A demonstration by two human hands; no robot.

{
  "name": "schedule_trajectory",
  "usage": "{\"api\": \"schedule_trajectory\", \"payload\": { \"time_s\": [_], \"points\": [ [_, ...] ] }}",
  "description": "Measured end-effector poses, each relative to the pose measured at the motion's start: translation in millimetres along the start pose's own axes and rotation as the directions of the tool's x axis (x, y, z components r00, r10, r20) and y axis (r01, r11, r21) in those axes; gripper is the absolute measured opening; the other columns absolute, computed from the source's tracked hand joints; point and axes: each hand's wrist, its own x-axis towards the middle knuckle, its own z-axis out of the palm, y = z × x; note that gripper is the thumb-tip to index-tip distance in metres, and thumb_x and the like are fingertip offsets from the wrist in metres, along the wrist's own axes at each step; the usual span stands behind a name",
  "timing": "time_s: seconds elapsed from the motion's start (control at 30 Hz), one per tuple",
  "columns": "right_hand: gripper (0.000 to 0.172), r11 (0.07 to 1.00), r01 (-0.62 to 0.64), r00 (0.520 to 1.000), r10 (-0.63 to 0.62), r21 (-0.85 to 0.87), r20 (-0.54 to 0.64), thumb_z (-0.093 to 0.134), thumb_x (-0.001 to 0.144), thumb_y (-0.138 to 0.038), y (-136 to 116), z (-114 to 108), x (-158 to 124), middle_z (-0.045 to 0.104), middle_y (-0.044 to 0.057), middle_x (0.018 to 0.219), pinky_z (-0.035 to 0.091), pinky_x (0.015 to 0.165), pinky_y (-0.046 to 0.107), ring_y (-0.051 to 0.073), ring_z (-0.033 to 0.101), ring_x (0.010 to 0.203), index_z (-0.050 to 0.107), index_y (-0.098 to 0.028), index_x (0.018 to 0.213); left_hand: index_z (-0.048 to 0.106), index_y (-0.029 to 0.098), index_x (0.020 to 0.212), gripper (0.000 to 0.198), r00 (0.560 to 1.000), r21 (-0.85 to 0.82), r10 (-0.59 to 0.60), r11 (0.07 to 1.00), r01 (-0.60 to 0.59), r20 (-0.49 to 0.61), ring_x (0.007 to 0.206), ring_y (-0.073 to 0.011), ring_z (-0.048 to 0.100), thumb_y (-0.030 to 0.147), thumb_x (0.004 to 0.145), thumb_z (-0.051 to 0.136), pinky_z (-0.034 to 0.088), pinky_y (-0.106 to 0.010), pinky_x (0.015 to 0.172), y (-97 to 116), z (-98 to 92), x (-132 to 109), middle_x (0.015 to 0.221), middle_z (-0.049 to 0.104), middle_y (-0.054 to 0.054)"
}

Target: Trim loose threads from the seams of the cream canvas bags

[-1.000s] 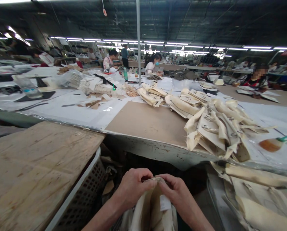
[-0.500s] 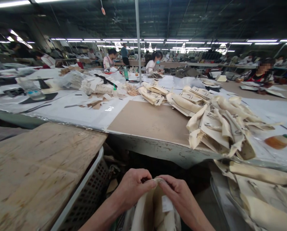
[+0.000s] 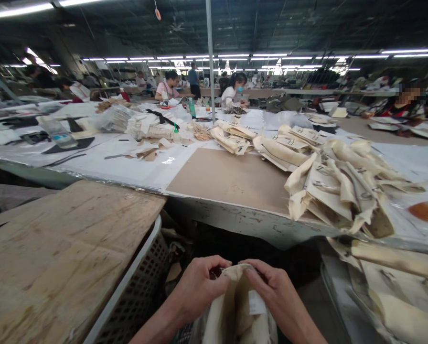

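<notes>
Low in the middle of the head view, a cream fabric piece shaped like a bag lining (image 3: 217, 315) hangs with its opening toward me. My left hand (image 3: 203, 286) pinches its top edge between thumb and fingers. On the other side of that edge, my right hand (image 3: 271, 286) grips it too, thumb inside and fingers behind. A small white label (image 3: 257, 302) shows on the inner face near my right thumb. The lower end of the piece runs out of the frame.
A pile of similar cream pieces (image 3: 336, 186) lies on the worktable (image 3: 228, 179), with more pieces (image 3: 396, 286) at lower right. To the left, a worn board (image 3: 63, 253) covers a plastic basket (image 3: 138, 282). An amber glue bottle (image 3: 427, 211) lies at right. Co-workers sit beyond.
The view has shifted slightly, so the scene sits a little to the right. Both hands keep hold of the edge; the gap between them looks slightly wider.
</notes>
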Motion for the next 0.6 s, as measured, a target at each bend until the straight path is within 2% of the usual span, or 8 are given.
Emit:
{"api": "schedule_trajectory", "payload": {
  "time_s": [0.17,0.3,0.43,0.6],
  "points": [
    [0.038,1.000,0.008,1.000,-0.008,-0.010,0.007,0.048,0.094,-0.044,-3.4,3.4,3.9,0.072,0.002,0.076,0.051,0.070,0.026,0.022,0.068,0.078,0.075,-0.022,0.108,0.077,0.020,0.090,0.024,0.993,0.103,0.041,0.994,-0.030,-0.107,0.081,-0.0191,0.064,0.028,0.085,0.056,0.046,-0.025,0.075,4.3,0.5,-4.2,0.087,0.074,-0.002],
    [0.035,1.000,0.014,1.000,-0.014,-0.024,0.004,0.051,0.093,-0.042,-1.5,3.8,4.8,0.074,0.002,0.081,0.050,0.073,0.026,0.023,0.068,0.083,0.075,-0.021,0.109,0.077,0.024,0.088,0.021,0.990,0.204,0.059,0.978,-0.031,-0.130,0.080,-0.0181,0.064,0.031,0.088,0.057,0.044,-0.025,0.072,6.7,1.9,-5.4,0.083,0.074,0.002],
    [0.032,1.000,0.023,1.000,-0.023,-0.021,0.005,0.054,0.092,-0.039,-3.6,2.1,4.1,0.076,0.002,0.091,0.049,0.074,0.025,0.021,0.068,0.083,0.074,-0.022,0.110,0.076,0.025,0.087,0.021,0.979,0.295,0.130,0.952,-0.078,-0.159,0.079,-0.0164,0.063,0.030,0.090,0.056,0.042,-0.025,0.072,4.8,7.2,-4.9,0.082,0.073,0.003],
    [0.030,0.999,0.041,0.999,-0.040,-0.021,0.022,0.052,0.094,-0.039,-10.7,-0.4,3.9,0.075,0.000,0.085,0.047,0.071,0.023,0.020,0.067,0.080,0.076,-0.023,0.103,0.072,0.021,0.079,0.027,0.963,0.420,0.221,0.897,-0.139,-0.152,0.075,-0.0165,0.061,0.025,0.093,0.050,0.040,-0.026,0.069,2.5,13.5,-2.3,0.076,0.070,0.001]
  ]
}}
